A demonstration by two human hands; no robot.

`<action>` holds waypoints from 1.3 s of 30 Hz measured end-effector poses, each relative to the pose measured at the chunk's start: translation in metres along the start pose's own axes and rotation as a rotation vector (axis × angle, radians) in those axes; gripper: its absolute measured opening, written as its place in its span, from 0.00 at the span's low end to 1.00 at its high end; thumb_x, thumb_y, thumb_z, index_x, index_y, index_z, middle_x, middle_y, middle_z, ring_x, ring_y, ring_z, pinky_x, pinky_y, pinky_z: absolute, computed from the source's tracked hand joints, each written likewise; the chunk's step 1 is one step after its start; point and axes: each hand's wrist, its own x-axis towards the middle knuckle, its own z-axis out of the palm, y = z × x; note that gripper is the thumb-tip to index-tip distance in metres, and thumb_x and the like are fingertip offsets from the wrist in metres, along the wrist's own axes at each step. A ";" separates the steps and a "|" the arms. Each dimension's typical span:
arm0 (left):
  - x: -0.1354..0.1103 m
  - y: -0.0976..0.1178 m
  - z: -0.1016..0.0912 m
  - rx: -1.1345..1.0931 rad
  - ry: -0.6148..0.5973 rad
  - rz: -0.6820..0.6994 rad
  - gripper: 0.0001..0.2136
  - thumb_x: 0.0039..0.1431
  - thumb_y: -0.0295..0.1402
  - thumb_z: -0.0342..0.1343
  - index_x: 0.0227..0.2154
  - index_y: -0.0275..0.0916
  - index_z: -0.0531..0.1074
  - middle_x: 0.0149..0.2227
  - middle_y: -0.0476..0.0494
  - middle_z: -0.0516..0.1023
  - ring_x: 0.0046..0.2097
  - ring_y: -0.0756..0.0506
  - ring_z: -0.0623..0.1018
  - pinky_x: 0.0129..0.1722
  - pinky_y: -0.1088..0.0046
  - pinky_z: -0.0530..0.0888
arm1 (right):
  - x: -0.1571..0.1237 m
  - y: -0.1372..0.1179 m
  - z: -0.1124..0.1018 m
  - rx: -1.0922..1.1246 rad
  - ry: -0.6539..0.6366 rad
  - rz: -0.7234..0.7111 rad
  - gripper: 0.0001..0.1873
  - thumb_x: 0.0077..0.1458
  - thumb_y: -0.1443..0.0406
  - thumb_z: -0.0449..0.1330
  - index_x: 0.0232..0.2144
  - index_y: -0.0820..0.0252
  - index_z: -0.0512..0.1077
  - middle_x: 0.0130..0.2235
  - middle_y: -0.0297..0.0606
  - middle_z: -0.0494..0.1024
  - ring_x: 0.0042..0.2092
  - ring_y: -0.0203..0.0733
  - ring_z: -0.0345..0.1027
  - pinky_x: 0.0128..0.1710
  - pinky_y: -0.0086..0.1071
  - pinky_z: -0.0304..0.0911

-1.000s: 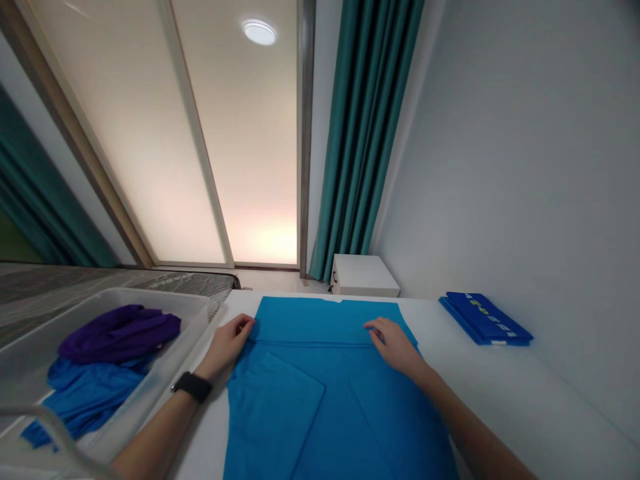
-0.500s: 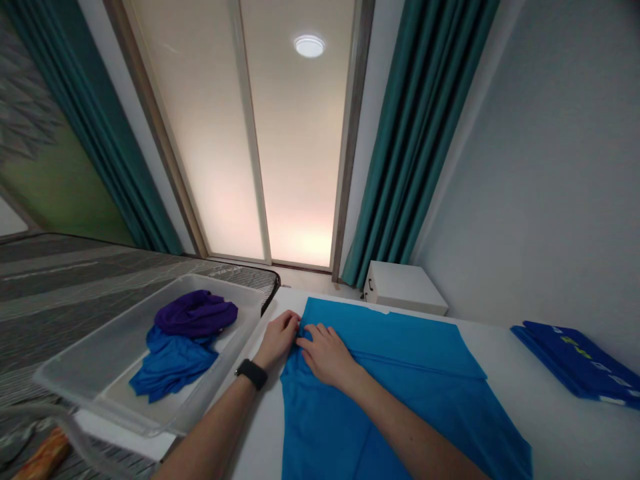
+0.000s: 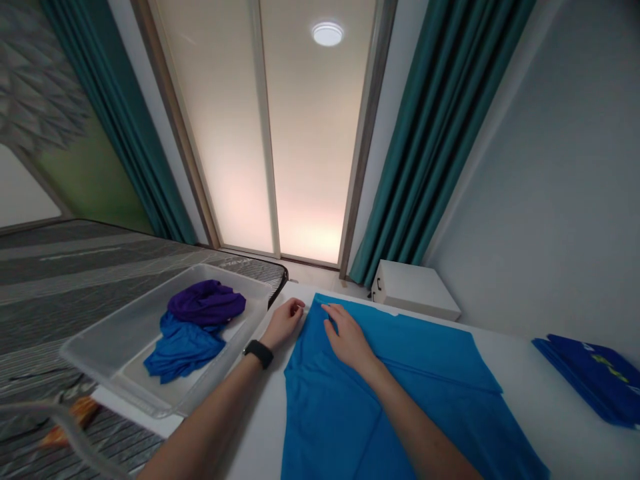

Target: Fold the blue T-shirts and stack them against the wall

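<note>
A bright blue garment (image 3: 340,413) lies spread over the white table (image 3: 263,417), with a crease running across its upper part. My right hand (image 3: 347,333) rests over its upper left corner, fingers stretched out and thumb held apart. Just left of that corner is my left hand (image 3: 284,325), a dark watch on its wrist. Its fingers are loosely bent, with a small gap to the cloth and nothing visible between them.
Left of the table, a clear plastic bin (image 3: 115,340) holds a crumpled purple cloth (image 3: 207,303) and a blue cloth (image 3: 185,347). Folded dark blue fabric (image 3: 593,377) lies at the right. A white cabinet (image 3: 417,287) stands beyond the table's far edge.
Both hands have come away from the garment's left edge: the left hand no longer touches it, and the right has shifted right. The corner lies flatter. The view has turned slightly.
</note>
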 end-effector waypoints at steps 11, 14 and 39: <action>0.069 0.005 0.015 0.253 -0.145 0.094 0.11 0.58 0.30 0.55 0.43 0.41 0.77 0.36 0.45 0.76 0.40 0.44 0.75 0.43 0.70 0.67 | 0.002 0.001 -0.009 0.057 0.065 -0.006 0.23 0.62 0.63 0.47 0.57 0.57 0.68 0.57 0.43 0.70 0.58 0.46 0.62 0.59 0.43 0.57; 0.075 0.003 0.018 0.271 -0.179 0.115 0.10 0.58 0.28 0.54 0.39 0.41 0.78 0.36 0.45 0.75 0.37 0.46 0.75 0.41 0.71 0.67 | 0.001 0.001 -0.009 0.041 0.065 -0.003 0.23 0.62 0.64 0.47 0.57 0.56 0.68 0.57 0.43 0.70 0.58 0.46 0.62 0.59 0.43 0.57; 0.077 -0.007 0.025 0.192 -0.104 0.127 0.11 0.60 0.36 0.53 0.31 0.37 0.78 0.31 0.45 0.76 0.34 0.47 0.74 0.37 0.73 0.68 | -0.024 -0.005 0.031 -0.214 -0.377 -0.218 0.26 0.67 0.60 0.46 0.65 0.57 0.56 0.68 0.39 0.55 0.68 0.46 0.45 0.67 0.48 0.41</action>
